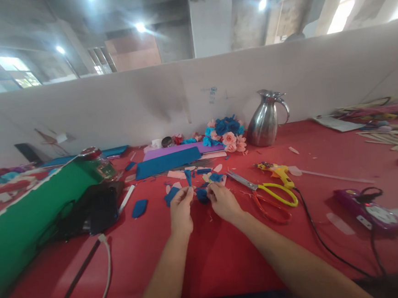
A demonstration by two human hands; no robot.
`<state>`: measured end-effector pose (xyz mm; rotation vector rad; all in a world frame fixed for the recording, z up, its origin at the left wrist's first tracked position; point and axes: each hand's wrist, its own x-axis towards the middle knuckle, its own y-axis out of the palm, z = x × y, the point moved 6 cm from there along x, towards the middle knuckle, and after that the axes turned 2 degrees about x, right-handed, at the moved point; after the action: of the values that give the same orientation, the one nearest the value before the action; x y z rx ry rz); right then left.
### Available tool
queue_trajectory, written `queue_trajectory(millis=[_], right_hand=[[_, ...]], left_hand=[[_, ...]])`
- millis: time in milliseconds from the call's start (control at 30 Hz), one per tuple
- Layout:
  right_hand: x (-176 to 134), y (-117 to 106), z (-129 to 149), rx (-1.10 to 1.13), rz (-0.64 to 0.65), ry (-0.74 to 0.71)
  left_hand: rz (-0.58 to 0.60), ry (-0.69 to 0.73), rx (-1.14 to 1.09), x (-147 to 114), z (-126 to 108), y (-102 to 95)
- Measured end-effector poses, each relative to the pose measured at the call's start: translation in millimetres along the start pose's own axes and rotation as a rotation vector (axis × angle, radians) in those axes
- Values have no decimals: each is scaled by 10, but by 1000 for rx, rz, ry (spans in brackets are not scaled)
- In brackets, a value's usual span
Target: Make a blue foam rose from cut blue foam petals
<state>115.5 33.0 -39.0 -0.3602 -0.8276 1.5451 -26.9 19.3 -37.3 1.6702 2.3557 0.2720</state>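
Note:
My left hand (182,210) pinches a narrow, twisted strip of blue crepe paper (188,176), which stands up above the fingertips. Close beside it, my right hand (224,203) has its thumb and fingers closed at the edge of a dark blue crumpled paper piece (201,195); part of that piece is hidden. Loose blue paper petals lie around both hands, among them a rounded one (140,208) to the left and a crumpled one (217,177) behind the right hand. Scissors (261,192) with yellow and red handles rest right of my right hand.
Behind lie a blue paper sheet (169,163), a purple sheet (161,151) and a bunch of paper flowers (230,135). A steel jug (264,121) stands by the wall. On the right are a yellow glue gun (281,173) and a purple power strip (369,211); a black bag (96,207) lies left.

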Motion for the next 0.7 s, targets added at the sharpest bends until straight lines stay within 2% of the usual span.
queue_trajectory(millis=[233,367,533,700], right_hand=[[13,53,-59,49,-5,-8],[25,36,-88,135,-34,33],[63,-27,-144,434,-129,117],[79,2,-120,809,-60,182]], left_hand=[[80,-22,-51,-15,2,66],[102,-59,-93,-34,18,100],[96,-48,-64,-11,58,75],[103,5,25,3,45,71]])
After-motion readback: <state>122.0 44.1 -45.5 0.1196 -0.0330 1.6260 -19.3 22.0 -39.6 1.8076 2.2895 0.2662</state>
